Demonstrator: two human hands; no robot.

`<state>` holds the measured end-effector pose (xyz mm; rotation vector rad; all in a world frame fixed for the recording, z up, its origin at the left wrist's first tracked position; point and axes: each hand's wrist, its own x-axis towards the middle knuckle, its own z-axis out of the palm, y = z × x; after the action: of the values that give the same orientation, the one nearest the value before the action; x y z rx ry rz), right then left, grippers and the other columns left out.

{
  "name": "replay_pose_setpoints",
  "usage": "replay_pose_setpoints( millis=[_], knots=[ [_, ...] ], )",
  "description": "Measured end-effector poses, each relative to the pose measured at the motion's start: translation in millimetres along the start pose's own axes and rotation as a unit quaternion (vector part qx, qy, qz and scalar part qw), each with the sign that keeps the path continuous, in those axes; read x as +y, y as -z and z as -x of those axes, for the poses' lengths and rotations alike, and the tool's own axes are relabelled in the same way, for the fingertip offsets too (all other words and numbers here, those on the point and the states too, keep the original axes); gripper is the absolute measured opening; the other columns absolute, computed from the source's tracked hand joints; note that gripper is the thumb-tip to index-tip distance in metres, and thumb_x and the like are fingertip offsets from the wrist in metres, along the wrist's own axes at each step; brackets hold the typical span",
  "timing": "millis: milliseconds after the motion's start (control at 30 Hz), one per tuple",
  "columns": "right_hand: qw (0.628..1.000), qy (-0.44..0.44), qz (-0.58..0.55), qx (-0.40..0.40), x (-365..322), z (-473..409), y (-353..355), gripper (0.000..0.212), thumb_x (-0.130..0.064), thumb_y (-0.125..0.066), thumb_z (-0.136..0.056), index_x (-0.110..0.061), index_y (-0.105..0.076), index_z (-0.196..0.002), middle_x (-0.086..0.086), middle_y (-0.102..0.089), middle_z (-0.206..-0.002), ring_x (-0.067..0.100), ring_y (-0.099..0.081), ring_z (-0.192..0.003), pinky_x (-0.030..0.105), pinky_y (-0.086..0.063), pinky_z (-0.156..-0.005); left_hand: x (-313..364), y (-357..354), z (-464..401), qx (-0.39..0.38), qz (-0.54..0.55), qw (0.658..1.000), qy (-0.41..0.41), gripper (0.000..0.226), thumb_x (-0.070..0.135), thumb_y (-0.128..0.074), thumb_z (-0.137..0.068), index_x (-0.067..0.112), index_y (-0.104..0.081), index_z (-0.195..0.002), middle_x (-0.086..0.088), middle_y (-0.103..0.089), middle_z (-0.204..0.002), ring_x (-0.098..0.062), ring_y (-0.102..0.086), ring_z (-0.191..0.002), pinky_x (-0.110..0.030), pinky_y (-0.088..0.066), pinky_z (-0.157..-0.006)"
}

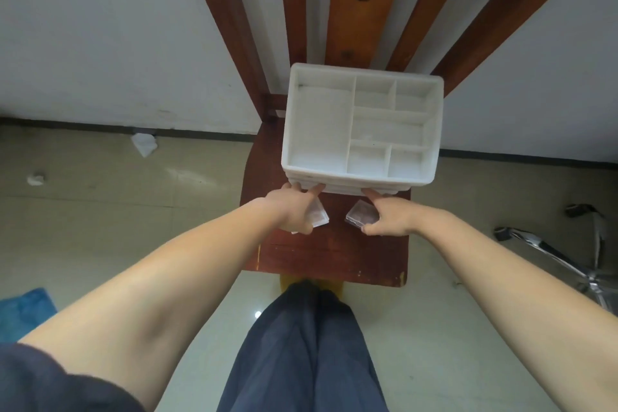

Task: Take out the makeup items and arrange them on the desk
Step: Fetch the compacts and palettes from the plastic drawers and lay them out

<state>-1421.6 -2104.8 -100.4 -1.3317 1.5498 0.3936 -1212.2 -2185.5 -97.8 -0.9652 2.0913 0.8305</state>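
Both hands hold clear cases, seemingly unlabelled, fingers touching organizer.

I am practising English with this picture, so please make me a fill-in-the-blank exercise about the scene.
1. The white organizer stands on a wooden ____.
2. Each hand holds one small clear ____: the left hand and the right hand.
3. The compartments on top of the organizer are all ____.
4. Both index fingers touch the organizer's ____ edge, the one nearest the person.

Missing words: chair; case; empty; front
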Motion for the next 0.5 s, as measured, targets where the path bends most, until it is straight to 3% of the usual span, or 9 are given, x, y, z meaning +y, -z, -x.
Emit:
replay_pose_setpoints(
  millis=[133, 233, 300, 500],
  knots=[
    [1.0, 0.019, 0.017, 0.018, -14.5, 10.9, -2.3, 0.089, -0.04, -0.064, -0.08, -0.019, -0.012, -0.15, 0.008, -0.054, -0.131, 0.023, -0.056, -0.111, 0.029, -0.045, -0.093, -0.2, -1.8, 24.0, 0.022, 0.043, 0.999, 0.002, 0.095, 0.032, -0.062, -0.077, 0.027, -0.001, -0.15, -0.015, -0.032, -0.141, -0.032, -0.032, -0.129, -0.04, -0.042, -0.092],
    [0.993, 0.075, 0.063, 0.068, -43.2, 26.1, -4.1, 0.07, -0.041, -0.064, -0.08, -0.018, -0.034, -0.138, 0.009, -0.053, -0.127, 0.022, -0.053, -0.11, 0.029, -0.044, -0.087, -6.4, -11.4, 61.2, 0.087, 0.08, 0.993, 0.026, 0.088, 0.033, -0.059, -0.079, 0.024, -0.008, -0.15, -0.012, -0.038, -0.13, -0.03, -0.037, -0.121, -0.04, -0.043, -0.09],
    [0.983, 0.122, 0.097, 0.099, -69.4, 36.5, -6.3, 0.061, -0.041, -0.063, -0.08, -0.02, -0.039, -0.132, 0.006, -0.05, -0.125, 0.021, -0.05, -0.11, 0.03, -0.045, -0.086, -13.0, -20.0, 92.0, 0.129, 0.113, 0.983, 0.069, 0.083, 0.033, -0.056, -0.081, 0.023, -0.01, -0.15, -0.011, -0.038, -0.13, -0.029, -0.037, -0.121, -0.041, -0.043, -0.094],
    [0.901, 0.31, 0.253, 0.166, -166.5, 70.5, -28.2, 0.046, -0.036, -0.06, -0.083, -0.019, -0.044, -0.123, 0.003, -0.042, -0.131, 0.023, -0.042, -0.12, 0.033, -0.049, -0.084, -23.3, -81.5, 204.5, 0.278, 0.234, 0.904, 0.223, 0.079, 0.042, -0.057, -0.084, 0.021, -0.018, -0.148, -0.011, -0.038, -0.134, -0.029, -0.036, -0.124, -0.039, -0.041, -0.097]
  ],
)
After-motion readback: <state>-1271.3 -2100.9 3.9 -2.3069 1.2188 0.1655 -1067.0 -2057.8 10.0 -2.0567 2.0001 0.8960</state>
